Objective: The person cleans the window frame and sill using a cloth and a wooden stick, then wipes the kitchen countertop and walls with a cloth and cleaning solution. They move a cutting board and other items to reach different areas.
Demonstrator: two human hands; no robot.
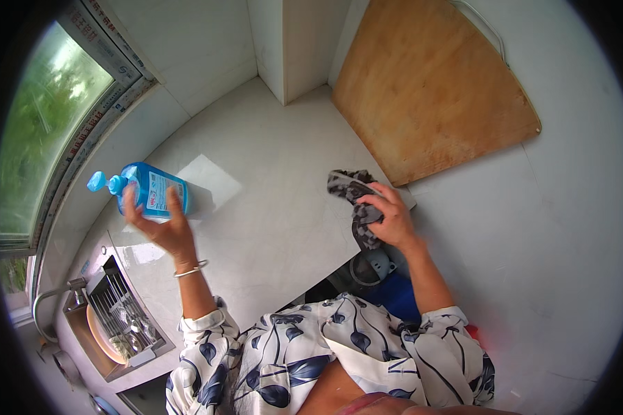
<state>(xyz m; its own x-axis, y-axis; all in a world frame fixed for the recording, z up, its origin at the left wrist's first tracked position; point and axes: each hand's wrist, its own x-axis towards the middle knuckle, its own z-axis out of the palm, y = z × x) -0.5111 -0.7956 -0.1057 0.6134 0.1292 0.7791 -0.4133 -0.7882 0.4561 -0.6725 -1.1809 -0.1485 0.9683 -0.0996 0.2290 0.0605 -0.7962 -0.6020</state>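
Note:
At the left, my left hand (161,220) is in front of a blue plastic pump bottle (158,189), its thumb and a finger spread over the bottle's near side; whether they touch it cannot be told. The bottle bears a label and stands on the pale countertop (259,171). My right hand (392,215) grips a crumpled dark checked cloth (363,207) at the counter's right edge. Part of the cloth hangs over that edge.
A large wooden board (441,88) leans on the wall at the upper right. At the lower left are a sink (78,327) with a metal rack (119,306) and a faucet (44,311). A window (57,119) is on the left. Dark and blue items lie below the counter edge.

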